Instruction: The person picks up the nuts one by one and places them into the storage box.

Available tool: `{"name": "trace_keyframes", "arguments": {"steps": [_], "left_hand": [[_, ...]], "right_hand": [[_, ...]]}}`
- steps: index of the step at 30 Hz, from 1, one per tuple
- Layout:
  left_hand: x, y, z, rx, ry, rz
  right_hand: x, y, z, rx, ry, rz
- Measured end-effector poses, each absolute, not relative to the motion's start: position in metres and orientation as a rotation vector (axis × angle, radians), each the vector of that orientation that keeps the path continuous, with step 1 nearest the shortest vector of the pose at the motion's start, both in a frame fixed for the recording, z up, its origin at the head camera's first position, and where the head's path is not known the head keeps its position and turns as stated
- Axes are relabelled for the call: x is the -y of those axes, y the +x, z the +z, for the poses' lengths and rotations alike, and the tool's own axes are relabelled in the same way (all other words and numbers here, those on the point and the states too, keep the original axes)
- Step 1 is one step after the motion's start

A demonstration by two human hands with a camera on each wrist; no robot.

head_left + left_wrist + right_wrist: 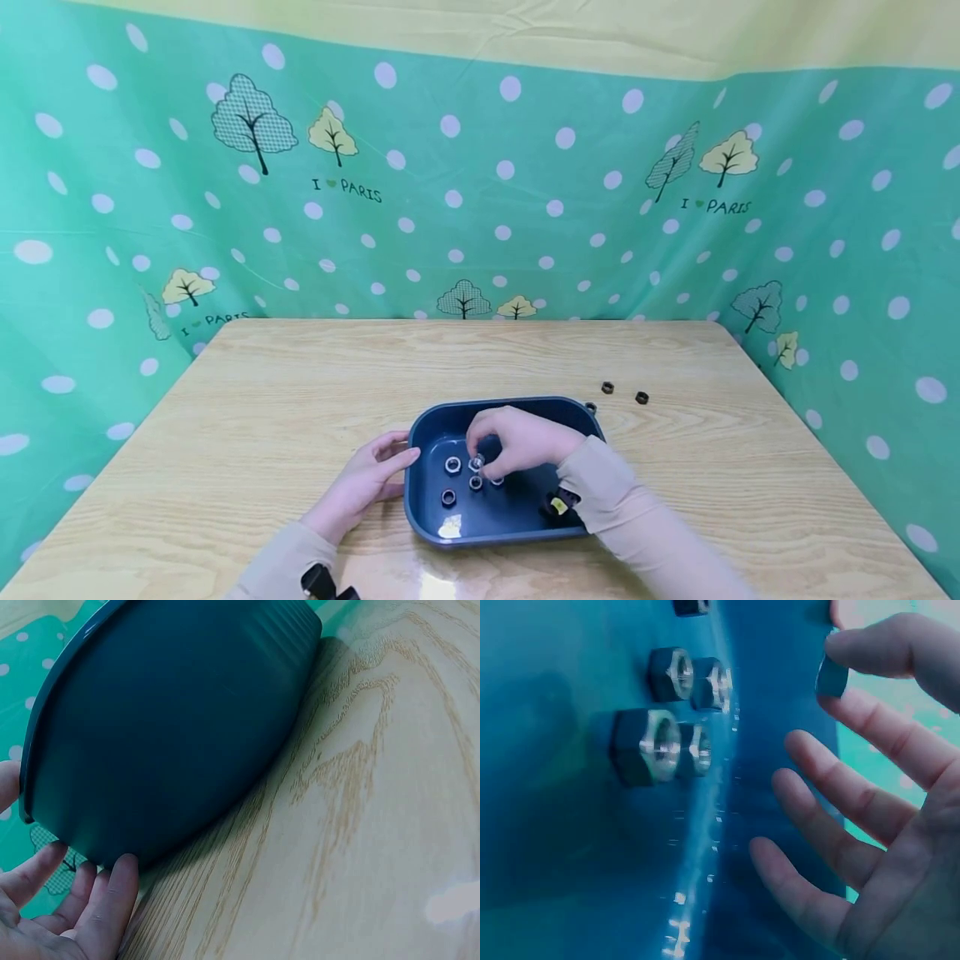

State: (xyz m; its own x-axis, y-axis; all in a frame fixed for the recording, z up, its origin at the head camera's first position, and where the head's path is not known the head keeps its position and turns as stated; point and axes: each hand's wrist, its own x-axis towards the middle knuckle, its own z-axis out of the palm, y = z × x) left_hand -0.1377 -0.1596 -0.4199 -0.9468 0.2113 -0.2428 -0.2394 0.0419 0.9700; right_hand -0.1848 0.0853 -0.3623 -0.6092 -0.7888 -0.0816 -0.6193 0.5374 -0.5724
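Observation:
A dark blue plastic tray [517, 533] with rounded corners holds several metal hex nuts [452, 466]. At its left end my left hand [372, 479] grips it, thumb over the rim and fingers against the outer wall. In the left wrist view, that hand's fingertips touch the tray's outside [172, 735]. My right hand [525, 437] is over the tray's inside, pinching one hex nut [832, 676] between thumb and index finger while the other fingers stay spread. Below it in the right wrist view sit more nuts, including a larger one [646, 746].
Two dark nuts [607, 387] [642, 397] lie on the wooden table [300, 392] behind the tray, toward the right. Another nut [591, 407] shows just past the tray's back right corner. A green dotted curtain [480, 208] hangs behind and beside the table.

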Motion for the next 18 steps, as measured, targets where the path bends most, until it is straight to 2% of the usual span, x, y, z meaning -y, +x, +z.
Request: {"name": "trace_keyframes", "arguments": {"steps": [18], "left_hand": [[0.16, -0.138, -0.42, -1.979, -0.028, 1.988]], "right_hand": [[-0.082, -0.183, -0.374, -2.423, -1.128, -0.594]]}}
